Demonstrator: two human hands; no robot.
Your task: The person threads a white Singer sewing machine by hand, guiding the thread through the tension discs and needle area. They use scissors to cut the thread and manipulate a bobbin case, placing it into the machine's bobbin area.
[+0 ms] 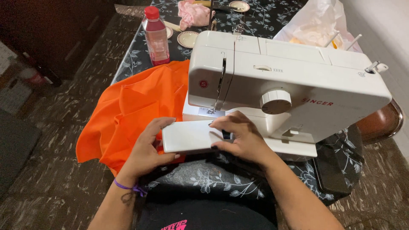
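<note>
White machine panel [189, 136], left hand [147, 151], right hand [240, 138] gripping, pink-liquid bottle [156, 37].

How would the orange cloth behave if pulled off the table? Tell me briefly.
The orange cloth is probably floppy: it lies creased and droops over the table edge. It looks thin, so likely light. Part seems tucked under the sewing machine, so it may snag.

Head camera looks down — close over the table [128, 64].
</note>
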